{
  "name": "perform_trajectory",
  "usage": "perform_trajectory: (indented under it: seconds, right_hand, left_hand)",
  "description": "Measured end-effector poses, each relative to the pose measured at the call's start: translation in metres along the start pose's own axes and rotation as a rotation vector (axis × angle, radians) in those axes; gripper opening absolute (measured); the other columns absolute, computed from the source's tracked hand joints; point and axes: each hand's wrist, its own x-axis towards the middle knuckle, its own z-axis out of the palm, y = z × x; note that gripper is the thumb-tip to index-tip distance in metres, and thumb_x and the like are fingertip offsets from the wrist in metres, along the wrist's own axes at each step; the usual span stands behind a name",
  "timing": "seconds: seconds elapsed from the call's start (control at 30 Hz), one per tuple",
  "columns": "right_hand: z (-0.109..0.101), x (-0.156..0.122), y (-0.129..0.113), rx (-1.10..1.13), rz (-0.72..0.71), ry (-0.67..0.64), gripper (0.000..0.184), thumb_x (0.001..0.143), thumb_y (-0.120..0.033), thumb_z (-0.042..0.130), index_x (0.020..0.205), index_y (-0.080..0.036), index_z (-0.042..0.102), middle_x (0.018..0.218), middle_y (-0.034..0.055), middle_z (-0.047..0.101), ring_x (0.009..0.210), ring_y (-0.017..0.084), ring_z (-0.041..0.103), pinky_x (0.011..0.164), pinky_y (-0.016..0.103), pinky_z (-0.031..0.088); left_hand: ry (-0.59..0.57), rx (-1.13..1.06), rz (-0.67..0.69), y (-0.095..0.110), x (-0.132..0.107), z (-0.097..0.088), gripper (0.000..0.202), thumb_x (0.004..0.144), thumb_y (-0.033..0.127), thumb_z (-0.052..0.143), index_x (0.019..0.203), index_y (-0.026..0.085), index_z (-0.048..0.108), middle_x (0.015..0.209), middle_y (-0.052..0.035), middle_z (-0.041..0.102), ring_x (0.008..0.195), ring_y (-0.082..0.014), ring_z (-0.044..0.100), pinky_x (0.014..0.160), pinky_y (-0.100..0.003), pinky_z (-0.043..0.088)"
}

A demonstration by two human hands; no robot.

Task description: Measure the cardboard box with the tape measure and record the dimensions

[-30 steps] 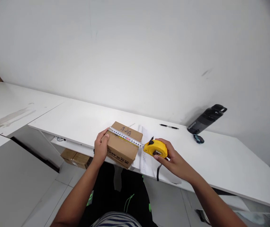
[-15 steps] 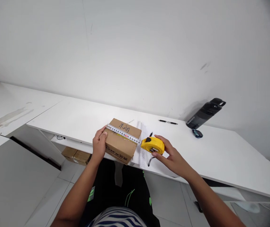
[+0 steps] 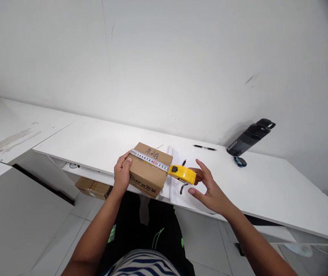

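Tape blade (image 3: pixel 149 160) is already lying along the top of the cardboard box (image 3: pixel 146 172) at the front edge of the white table (image 3: pixel 100 138), not yet wound back into the yellow case (image 3: pixel 182 174). We are gripping the box's left end with our left hand (image 3: pixel 122 172); our right hand (image 3: pixel 210 191) is holding thumb and forefinger wide, its other fingers perhaps touching the case.

Below centre, the left hand (image 3: pixel 123 173) is holding a cardboard box (image 3: pixel 148 174), the spread right hand (image 3: pixel 210 191) is touching a yellow tape measure (image 3: pixel 183 174) whose blade (image 3: pixel 149 158) is spanning the box, and a black bottle (image 3: pixel 248 138) is resting right of centre
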Motion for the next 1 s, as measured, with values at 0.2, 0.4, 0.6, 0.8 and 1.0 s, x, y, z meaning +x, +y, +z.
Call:
perform_trajectory:
  seconds: [0.2, 0.4, 0.6, 0.8, 1.0]
  right_hand:
    - [0.014, 0.009, -0.005, -0.08, 0.02, 0.09, 0.073, 0.084, -0.055, 0.065, 0.146, -0.028, 0.037, 0.135, 0.0139, 0.059, 0.119, 0.031, 0.06, 0.094, 0.048, 0.054]
    - [0.021, 0.027, -0.013, 0.009, 0.049, 0.216, 0.064, 0.083, -0.056, 0.066, 0.137, -0.026, 0.046, 0.131, 0.0128, 0.061, 0.106, 0.028, 0.066, 0.094, 0.048, 0.055]
    - [0.023, 0.032, -0.013, 0.049, 0.026, 0.183, 0.082, 0.083, -0.054, 0.067, 0.15, -0.027, 0.028, 0.124, 0.0129, 0.063, 0.109, 0.028, 0.064, 0.097, 0.05, 0.052]
    - [0.033, 0.027, -0.008, -0.022, -0.015, 0.3, 0.071, 0.082, -0.053, 0.069, 0.141, -0.027, 0.041, 0.136, 0.0138, 0.055, 0.122, 0.031, 0.058, 0.102, 0.05, 0.049]
    - [0.038, 0.055, -0.029, -0.041, -0.03, 0.222, 0.06, 0.082, -0.052, 0.068, 0.132, -0.026, 0.046, 0.13, 0.0129, 0.06, 0.116, 0.031, 0.06, 0.099, 0.051, 0.048]
  left_hand:
    - [0.005, 0.008, 0.003, -0.001, 0.001, 0.0, 0.04, 0.085, 0.035, 0.058, 0.119, 0.018, 0.07, 0.127, -0.0077, 0.067, 0.122, -0.0253, 0.057, 0.109, -0.038, 0.04]
    - [-0.004, 0.014, -0.004, -0.001, 0.002, -0.001, 0.041, 0.086, 0.035, 0.057, 0.121, 0.018, 0.07, 0.128, -0.008, 0.067, 0.122, -0.0254, 0.057, 0.11, -0.039, 0.04]
    - [-0.001, 0.014, -0.007, -0.002, 0.002, -0.001, 0.041, 0.085, 0.035, 0.058, 0.121, 0.02, 0.07, 0.128, -0.0073, 0.067, 0.122, -0.0254, 0.057, 0.11, -0.039, 0.04]
    - [-0.011, 0.009, -0.015, -0.001, 0.001, -0.001, 0.041, 0.086, 0.036, 0.057, 0.121, 0.019, 0.069, 0.129, -0.0077, 0.067, 0.123, -0.0256, 0.057, 0.11, -0.039, 0.039]
    - [-0.018, 0.013, -0.007, 0.002, 0.0, -0.001, 0.041, 0.086, 0.034, 0.056, 0.122, 0.018, 0.069, 0.129, -0.0084, 0.066, 0.123, -0.0256, 0.057, 0.11, -0.04, 0.04]
